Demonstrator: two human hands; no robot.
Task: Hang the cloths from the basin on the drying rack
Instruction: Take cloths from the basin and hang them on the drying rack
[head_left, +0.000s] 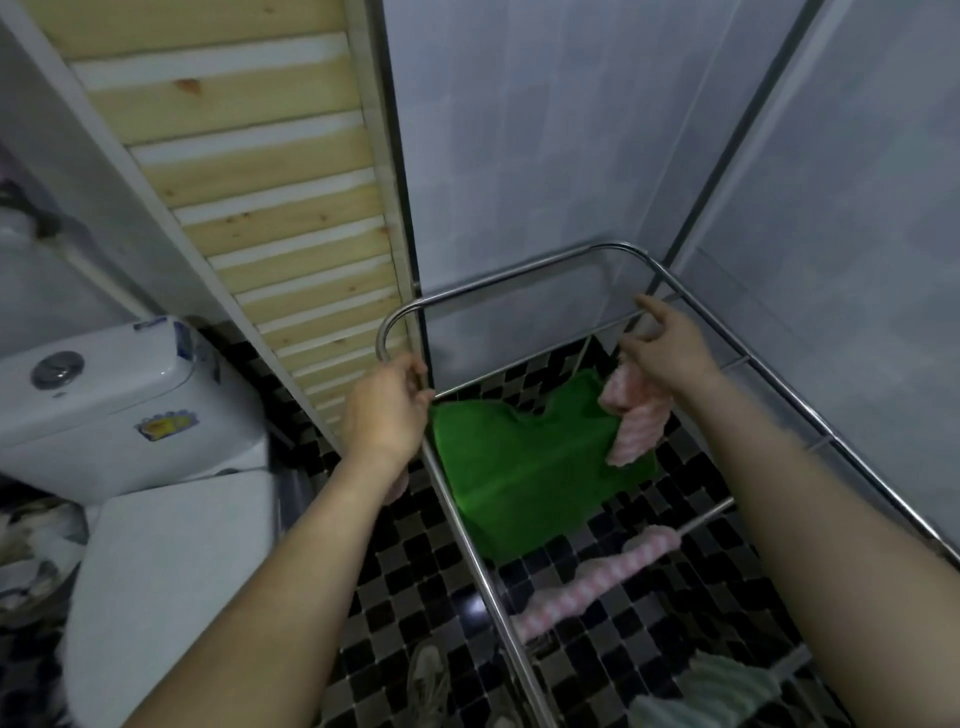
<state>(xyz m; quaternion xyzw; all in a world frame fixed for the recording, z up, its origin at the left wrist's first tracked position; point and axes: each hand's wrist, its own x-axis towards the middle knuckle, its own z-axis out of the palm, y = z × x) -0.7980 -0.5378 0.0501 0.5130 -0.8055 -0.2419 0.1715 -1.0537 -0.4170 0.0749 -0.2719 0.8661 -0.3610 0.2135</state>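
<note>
Green cloth (519, 467) over drying rack (519, 275) rail, 1 corner in pinching left fingers (415, 371), pink cloth (636, 410) in gripping right fingers (652, 307).

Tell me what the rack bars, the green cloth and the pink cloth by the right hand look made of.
Drying rack: metal tube, likely stainless steel, polished; bright glints run along its bars. Green cloth: soft matte textile, perhaps microfibre; it sags and creases. Pink cloth: fluffy ribbed fabric with pale stripes, possibly chenille or terry; fibre can't be told.
</note>
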